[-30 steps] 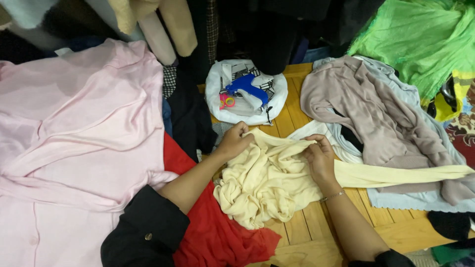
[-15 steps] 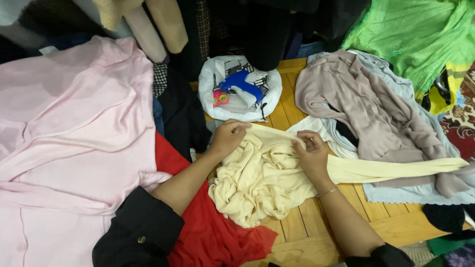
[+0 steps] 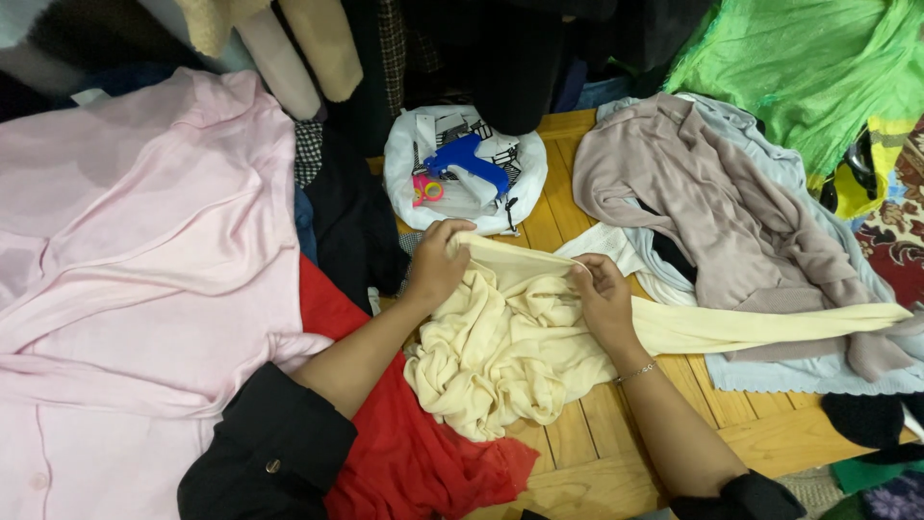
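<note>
We see the left hand point(image 3: 438, 262) and right hand point(image 3: 599, 294) pinching the cream garment point(image 3: 505, 347) by one edge, stretching it taut, with the blue tagging gun point(image 3: 469, 164) at twelve o'clock.

Cream garment point(image 3: 510, 337), pink shirt point(image 3: 135, 260), red cloth point(image 3: 404, 443), green fabric point(image 3: 808, 67)

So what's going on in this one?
A person holds a cream garment in both hands over a wooden table. The left hand and right hand pinch one edge stretched between them. A pink shirt lies left, a taupe top right, and a white bag holding a blue tagging gun behind.
</note>
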